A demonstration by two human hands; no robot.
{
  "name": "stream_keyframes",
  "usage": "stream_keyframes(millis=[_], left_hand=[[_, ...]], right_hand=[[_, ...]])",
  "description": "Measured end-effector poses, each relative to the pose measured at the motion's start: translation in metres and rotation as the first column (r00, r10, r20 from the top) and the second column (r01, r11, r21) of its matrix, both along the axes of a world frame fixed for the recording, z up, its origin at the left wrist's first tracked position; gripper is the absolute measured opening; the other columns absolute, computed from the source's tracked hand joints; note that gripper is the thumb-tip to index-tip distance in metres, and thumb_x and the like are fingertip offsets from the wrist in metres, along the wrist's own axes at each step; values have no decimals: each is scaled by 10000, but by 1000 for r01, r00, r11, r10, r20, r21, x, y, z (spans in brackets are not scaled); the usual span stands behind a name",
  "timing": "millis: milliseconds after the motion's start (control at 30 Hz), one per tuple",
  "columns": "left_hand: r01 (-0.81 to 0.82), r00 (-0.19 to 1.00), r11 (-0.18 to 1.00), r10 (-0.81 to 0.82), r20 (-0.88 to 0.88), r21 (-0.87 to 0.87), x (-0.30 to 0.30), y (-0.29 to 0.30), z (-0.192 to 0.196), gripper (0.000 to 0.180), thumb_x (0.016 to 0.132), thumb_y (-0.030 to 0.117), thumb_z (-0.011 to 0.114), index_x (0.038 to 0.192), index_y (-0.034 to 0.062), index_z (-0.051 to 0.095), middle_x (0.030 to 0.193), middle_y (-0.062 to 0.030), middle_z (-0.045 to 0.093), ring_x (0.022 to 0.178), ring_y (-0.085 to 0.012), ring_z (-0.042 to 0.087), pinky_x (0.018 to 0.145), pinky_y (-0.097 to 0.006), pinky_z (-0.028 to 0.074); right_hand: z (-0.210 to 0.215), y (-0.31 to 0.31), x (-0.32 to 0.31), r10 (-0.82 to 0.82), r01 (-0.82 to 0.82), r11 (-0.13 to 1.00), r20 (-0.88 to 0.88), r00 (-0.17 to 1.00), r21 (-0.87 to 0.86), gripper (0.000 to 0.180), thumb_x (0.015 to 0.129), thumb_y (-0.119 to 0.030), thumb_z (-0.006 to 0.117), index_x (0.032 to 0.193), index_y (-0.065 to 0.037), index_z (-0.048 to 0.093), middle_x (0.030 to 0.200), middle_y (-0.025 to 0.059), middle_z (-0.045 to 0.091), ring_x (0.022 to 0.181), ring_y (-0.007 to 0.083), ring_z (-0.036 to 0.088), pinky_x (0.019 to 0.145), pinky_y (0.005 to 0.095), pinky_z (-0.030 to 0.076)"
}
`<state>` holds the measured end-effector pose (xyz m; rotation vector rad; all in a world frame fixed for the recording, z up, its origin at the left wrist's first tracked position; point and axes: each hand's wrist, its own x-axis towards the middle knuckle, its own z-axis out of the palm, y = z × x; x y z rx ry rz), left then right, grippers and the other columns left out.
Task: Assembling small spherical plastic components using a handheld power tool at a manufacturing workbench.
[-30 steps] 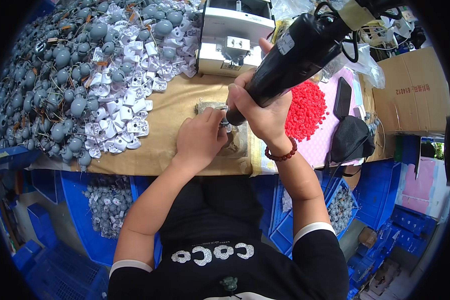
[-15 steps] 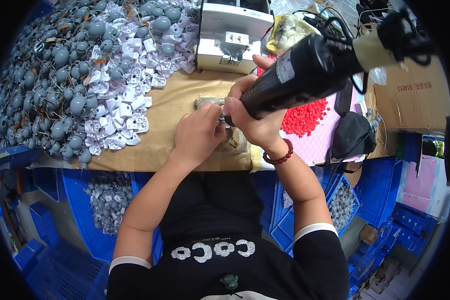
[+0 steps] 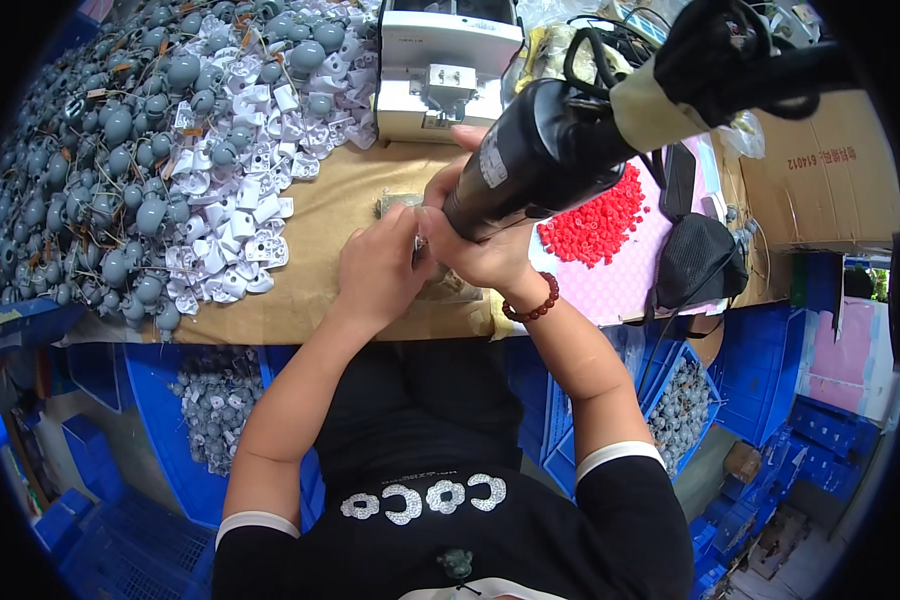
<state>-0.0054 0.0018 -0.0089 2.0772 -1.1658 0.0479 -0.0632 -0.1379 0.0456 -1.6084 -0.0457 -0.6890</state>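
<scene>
Nearest, at the lower edge of the frame, a black shirt (image 3: 420,545) with pale cuffs is seen, bare forearms (image 3: 295,430) being directed upward from it. Blue bins (image 3: 155,425) holding grey parts (image 3: 215,405) are set at lower left and lower right, below the bench (image 3: 315,220). At the centre, a black cylindrical tool (image 3: 525,155) is gripped by the right hand (image 3: 485,258), its fingers closed about the barrel, its wrist encircled by a beaded bracelet (image 3: 532,302). The left hand (image 3: 375,272) is placed against the right, its fingers bent together; what is pinched, if anything, cannot be told. Beneath both hands a flat greyish plate (image 3: 401,203) is partly covered. Right of centre, small red pieces (image 3: 598,222) are heaped on a pink sheet (image 3: 600,298). The left and upper left are occupied by massed white fittings (image 3: 242,228) and grey bulb-shaped parts (image 3: 100,175). Farther off, a cardboard box (image 3: 820,175) is shown at upper right and a white-fronted device (image 3: 448,48) at upper centre.
</scene>
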Motion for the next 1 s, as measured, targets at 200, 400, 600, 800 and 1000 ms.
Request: stream_keyframes(millis=[200, 400, 600, 800, 1000], left_hand=[[-27, 999, 999, 28, -25, 30, -2, -1, 3, 334, 767, 154, 745, 1045, 102, 568, 935, -74, 595, 756, -345, 632, 635, -462, 496], [-37, 986, 982, 66, -154, 185, -2, 2, 16, 385, 814, 164, 739, 1169, 81, 613, 1164, -89, 634, 953, -333, 664, 757, -431, 534], [-59, 989, 987, 78, -124, 149, -9, 1, 14, 351, 822, 143, 737, 1153, 71, 643, 1149, -69, 654, 958, -320, 666, 760, -422, 533], [-60, 998, 997, 58, 35, 45, -12, 6, 7, 353, 801, 116, 753, 1138, 77, 655, 1049, -85, 687, 933, -293, 669, 768, -395, 517], [-71, 992, 997, 68, 110, 26, -15, 5, 4, 372, 786, 125, 748, 1145, 95, 657, 1044, -42, 691, 877, -244, 656, 729, -374, 496]], right_hand=[[4, -6, 4, 8, -8, 996, -1, 1000, -88, 668, 782, 19, 725, 1372, 25, 412, 837, 55, 644, 722, 113, 617, 681, 258, 502], [19, -47, 12, -135, 170, 948, -144, 980, 268, 265, 855, -46, 718, 1038, -7, 531, 737, 48, 637, 608, 145, 639, 596, 285, 545], [-58, -108, 7, -389, 449, 890, -377, 840, 84, 698, 869, 21, 592, 1475, 54, 246, 1036, 145, 609, 842, 185, 651, 723, 319, 564], [-72, -76, -8, -451, 380, 831, -93, 887, -406, 389, 830, -9, 628, 1218, -40, 637, 1306, 207, 536, 1252, 352, 505, 1043, 409, 428], [-43, -36, -28, -331, 199, 790, -130, 935, -580, 164, 822, -112, 763, 966, -45, 722, 1020, 97, 640, 1062, 302, 530, 930, 395, 424]])
